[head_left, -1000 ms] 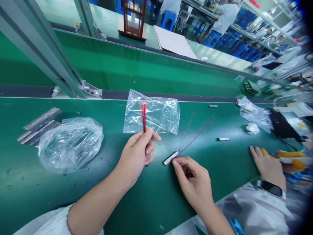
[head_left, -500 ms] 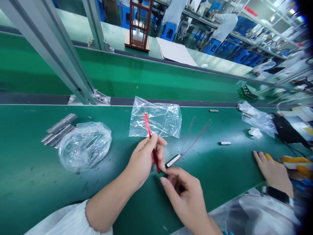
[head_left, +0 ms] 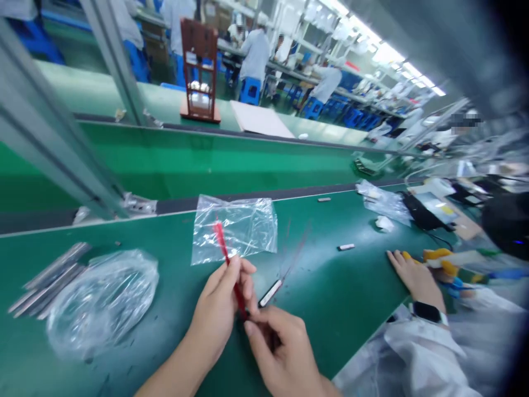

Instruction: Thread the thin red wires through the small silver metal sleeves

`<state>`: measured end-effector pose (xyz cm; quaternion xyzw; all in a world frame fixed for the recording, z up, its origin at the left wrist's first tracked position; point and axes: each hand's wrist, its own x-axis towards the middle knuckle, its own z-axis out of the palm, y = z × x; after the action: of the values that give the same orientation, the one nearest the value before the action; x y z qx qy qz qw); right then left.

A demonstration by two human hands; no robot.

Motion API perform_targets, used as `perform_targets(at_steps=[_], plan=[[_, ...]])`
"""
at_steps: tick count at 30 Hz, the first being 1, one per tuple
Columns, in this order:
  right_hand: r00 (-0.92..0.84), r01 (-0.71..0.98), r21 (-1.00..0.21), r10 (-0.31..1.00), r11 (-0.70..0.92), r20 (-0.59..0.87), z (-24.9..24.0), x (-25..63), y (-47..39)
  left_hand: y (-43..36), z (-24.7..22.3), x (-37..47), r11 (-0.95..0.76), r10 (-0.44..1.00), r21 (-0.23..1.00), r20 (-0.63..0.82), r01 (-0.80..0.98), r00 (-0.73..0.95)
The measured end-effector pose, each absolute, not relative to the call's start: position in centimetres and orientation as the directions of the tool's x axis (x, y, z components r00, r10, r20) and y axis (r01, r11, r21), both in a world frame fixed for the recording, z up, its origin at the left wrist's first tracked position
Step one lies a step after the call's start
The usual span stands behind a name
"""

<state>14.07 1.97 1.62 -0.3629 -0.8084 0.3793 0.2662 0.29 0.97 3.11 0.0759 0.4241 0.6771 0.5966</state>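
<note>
Green worktop (head_left: 339, 309): spread wide across the foreground, backed by a dark strip (head_left: 177, 206); farther off, people in pale coats (head_left: 256, 55) among blue stools (head_left: 250, 91).
Left hand (head_left: 219, 309): closed, thumb pressed against curled fingers, gripping a bundle of red wires (head_left: 222, 242) partway along.
Right hand (head_left: 285, 344): thumb and forefinger almost together at the bundle's lower end; cannot tell whether pinching a wire.
Clear flat bag (head_left: 256, 226): lying behind the bundle's upper ends, overlapped by them in view.
Round crumpled bag (head_left: 103, 303): well to the left, beside grey metal bars (head_left: 49, 281).
Off to the right: two small blocks (head_left: 346, 247), a white scrap (head_left: 384, 223), a co-worker's hand (head_left: 415, 278) above a dark watch.
Black part with pale top (head_left: 270, 294): just beyond the right fingers, trailing thin wires.
Red wires: tilted through the left grip, partly hidden by fingers, tips fanned upward.
</note>
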Motion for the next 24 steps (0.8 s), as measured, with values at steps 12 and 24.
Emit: perform_targets(at_steps=[12,24], plan=[[-0.596,0.411,-0.766,0.781,0.494,0.184,0.8,15.4,2.5,1.0,3.8,-0.6,0.054,0.814,0.715,-0.436,-0.697,-0.383],[-0.375,0.137,-0.986,0.916,-0.1,-0.145,-0.2,20.7,1.5,1.2,5.7,-4.7,-0.35,0.551,0.703,-0.38,-0.619,-0.743]])
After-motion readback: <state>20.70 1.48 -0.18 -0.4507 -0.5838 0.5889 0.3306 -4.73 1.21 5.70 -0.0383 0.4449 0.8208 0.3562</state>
